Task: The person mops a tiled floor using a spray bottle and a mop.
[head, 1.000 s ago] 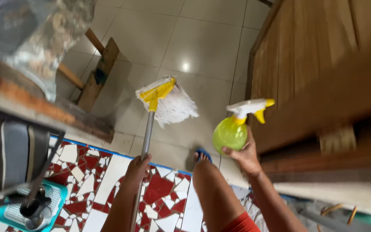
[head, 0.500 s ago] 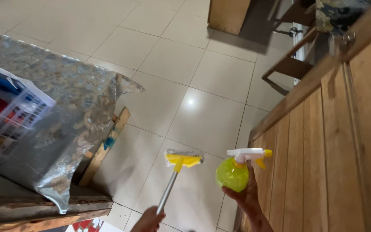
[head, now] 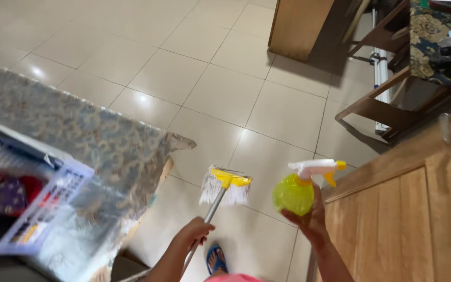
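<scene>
Mop [head: 225, 186] is gripped low on its metal pole by the left hand [head: 195, 234], head hanging ahead (light, stiff shaft, floppy strands). Green spray bottle [head: 294, 193] is cupped underneath by the right hand [head: 309, 222]; smooth plastic, judged slippery.

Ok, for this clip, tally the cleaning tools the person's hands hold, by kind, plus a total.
Mop, metal handle, yellow clamp, white strings, gripped by the left hand: 1
Spray bottle, green-yellow body, white trigger head, held by the right hand: 1
Total: 2
</scene>
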